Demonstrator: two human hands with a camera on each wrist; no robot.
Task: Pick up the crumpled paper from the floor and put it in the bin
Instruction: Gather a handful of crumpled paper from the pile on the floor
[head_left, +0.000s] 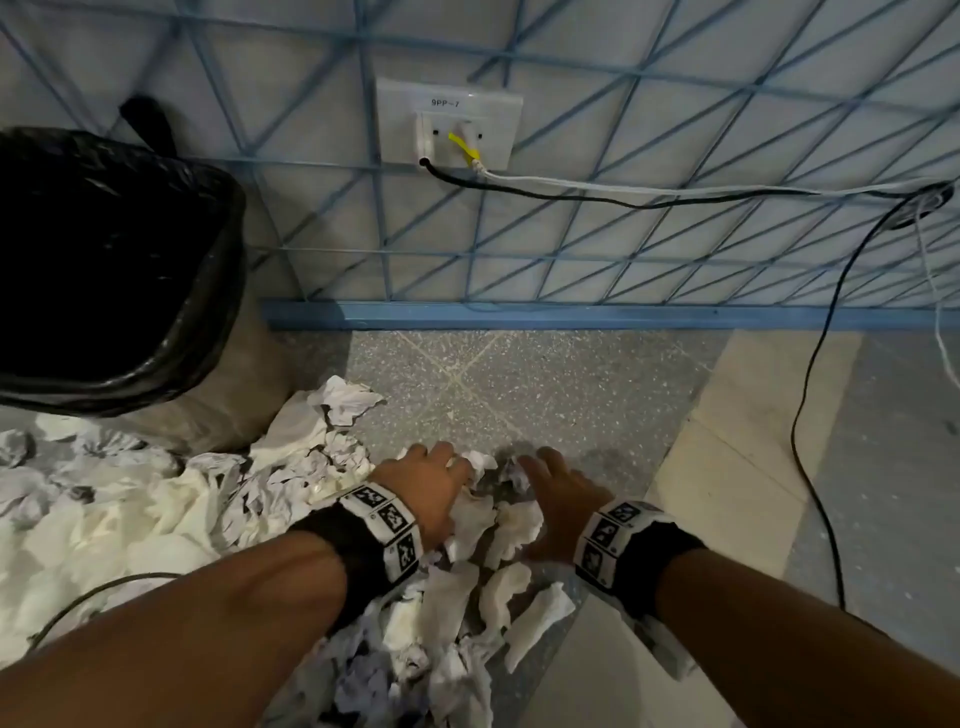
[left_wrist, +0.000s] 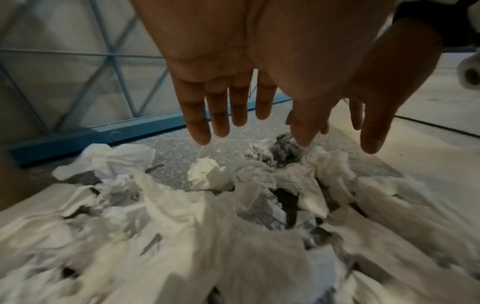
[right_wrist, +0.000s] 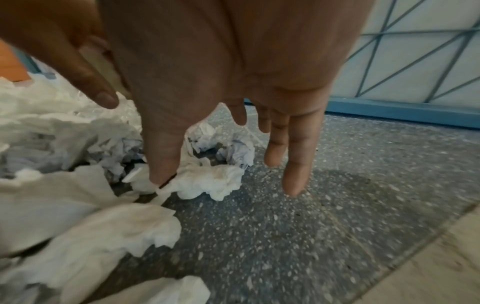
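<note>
A heap of crumpled white paper covers the floor from the left edge to the middle. My left hand and right hand reach down side by side over its far right end, palms down, fingers straight. Small paper balls lie between and under the hands. In the left wrist view my left hand hovers over the paper with spread fingers. Seen from the right wrist, my right hand has its thumb tip touching a white wad. The bin, lined with a black bag, stands at the left.
A wall with blue diagonal bars and a blue base rail runs across the back. A socket plate feeds black and white cables; a black cable trails down the floor at right. Speckled grey floor lies ahead.
</note>
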